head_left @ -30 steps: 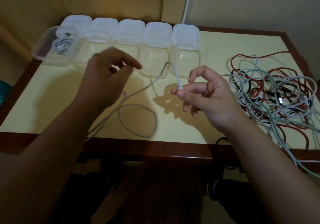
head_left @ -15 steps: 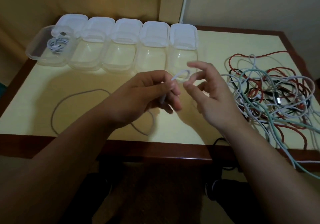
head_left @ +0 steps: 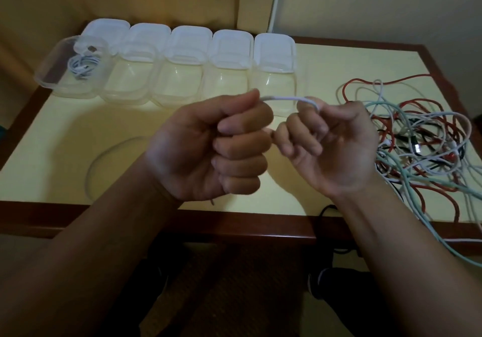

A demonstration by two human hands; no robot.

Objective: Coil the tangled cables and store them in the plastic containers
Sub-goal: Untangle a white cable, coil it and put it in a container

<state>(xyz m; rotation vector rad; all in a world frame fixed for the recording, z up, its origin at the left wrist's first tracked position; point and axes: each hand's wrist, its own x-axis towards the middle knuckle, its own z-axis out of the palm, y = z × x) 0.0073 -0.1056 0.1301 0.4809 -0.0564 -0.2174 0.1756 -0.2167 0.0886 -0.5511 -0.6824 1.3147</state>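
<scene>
A thin white cable (head_left: pixel 284 98) stretches between my two hands above the middle of the table. My left hand (head_left: pixel 214 143) grips one part of it in a closed fist. My right hand (head_left: pixel 328 138) holds the other part, with the cable looped over its curled index finger. The cable's slack lies in a faint arc (head_left: pixel 104 151) on the table to the left. A tangled pile of red, white, green and black cables (head_left: pixel 422 133) lies at the right. Several clear plastic containers (head_left: pixel 180 81) stand in a row at the back; the leftmost one (head_left: pixel 54 81) holds a coiled white cable (head_left: pixel 83 65).
White lids (head_left: pixel 273 50) lean behind the containers. The yellow table (head_left: pixel 52 133) has a dark wooden rim (head_left: pixel 234 224). Some cables hang over the front right edge. A white cord (head_left: pixel 276 0) runs up the wall behind.
My left hand has closed into a fist on the cable and both hands have drawn nearer me. The cable now runs taut between them and over my right index finger.
</scene>
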